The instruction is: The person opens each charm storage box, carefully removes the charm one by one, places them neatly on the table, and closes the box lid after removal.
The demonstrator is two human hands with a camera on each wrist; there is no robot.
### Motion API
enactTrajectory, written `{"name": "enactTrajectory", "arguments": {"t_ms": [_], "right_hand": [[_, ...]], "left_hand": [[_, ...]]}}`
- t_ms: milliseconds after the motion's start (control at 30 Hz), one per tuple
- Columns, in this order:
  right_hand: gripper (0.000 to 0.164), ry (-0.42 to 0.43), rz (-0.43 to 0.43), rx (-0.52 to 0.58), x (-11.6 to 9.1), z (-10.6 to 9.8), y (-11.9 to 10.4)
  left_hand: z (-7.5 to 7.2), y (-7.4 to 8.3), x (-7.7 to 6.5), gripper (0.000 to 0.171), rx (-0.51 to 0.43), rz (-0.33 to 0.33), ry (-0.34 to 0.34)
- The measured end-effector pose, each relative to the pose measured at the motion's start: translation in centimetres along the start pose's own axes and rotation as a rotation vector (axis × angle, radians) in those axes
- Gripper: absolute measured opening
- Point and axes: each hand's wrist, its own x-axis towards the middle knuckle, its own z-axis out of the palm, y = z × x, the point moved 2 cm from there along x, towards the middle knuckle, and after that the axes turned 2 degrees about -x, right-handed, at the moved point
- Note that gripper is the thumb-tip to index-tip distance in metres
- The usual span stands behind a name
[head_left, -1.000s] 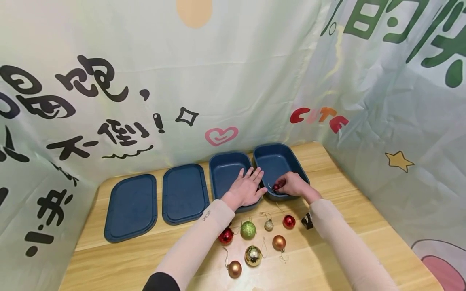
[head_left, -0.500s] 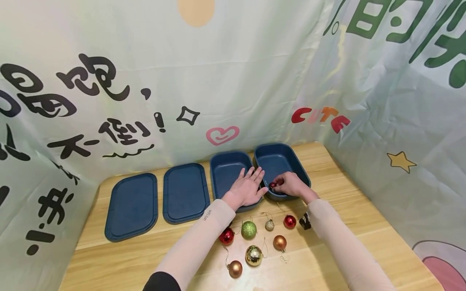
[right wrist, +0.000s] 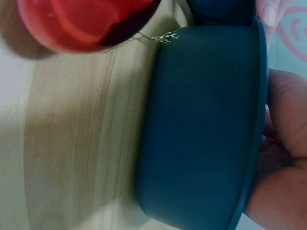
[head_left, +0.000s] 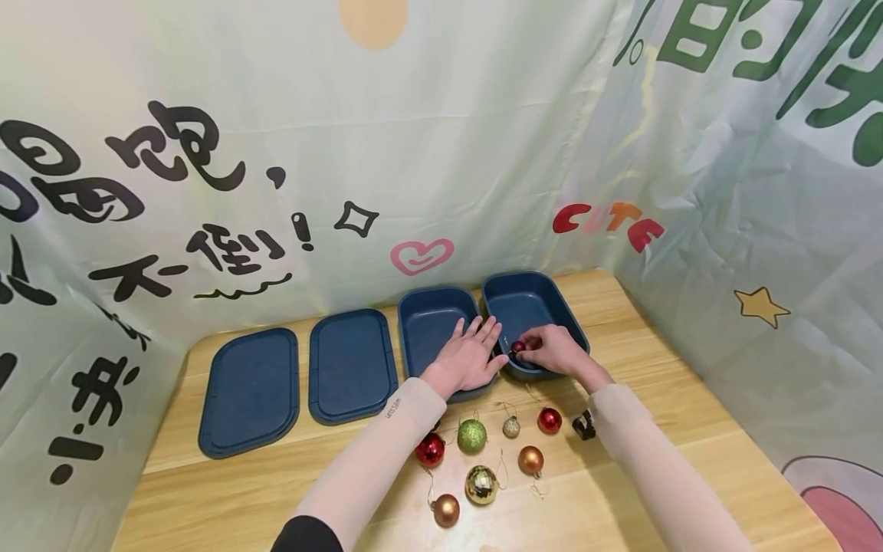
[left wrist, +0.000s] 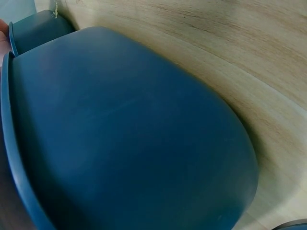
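My right hand [head_left: 555, 351] reaches into the near end of the right blue box [head_left: 524, 303] and pinches a small dark red Christmas bauble [head_left: 517, 347] low inside it. My left hand [head_left: 465, 362] lies with spread fingers across the near right rim of the left blue box [head_left: 431, 318], fingertips right at the right box. In the right wrist view, my thumb and palm [right wrist: 288, 143] bend over the box rim, hiding the bauble. The left wrist view shows mostly the box's outer wall [left wrist: 129, 124].
Two flat blue lids [head_left: 248, 395] lie on the wooden table at left. Several baubles, including a green one [head_left: 472, 435], a red one [head_left: 549, 420] and a mirrored gold one [head_left: 480, 484], sit before the boxes. A printed cloth [head_left: 483, 153] stands behind.
My right hand has shifted slightly left inside the right box with the dark red bauble. My left hand and the other baubles stay put.
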Motion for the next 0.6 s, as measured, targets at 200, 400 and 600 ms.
{"name": "enactTrajectory", "arguments": {"t_ms": [200, 400, 600], "right_hand": [[0.028, 0.041, 0.004, 0.035, -1.2, -0.7, -0.1], [0.027, 0.079, -0.006, 0.044, -2.1, -1.3, 0.0], [0.028, 0.070, -0.008, 0.060, -3.0, -1.5, -0.2]], "left_hand": [[0.0, 0.0, 0.1, 0.071, 0.004, 0.002, 0.006], [-0.1, 0.0, 0.0, 0.071, 0.003, 0.000, 0.002], [-0.1, 0.1, 0.0, 0.070, -0.012, -0.002, -0.008]]}}
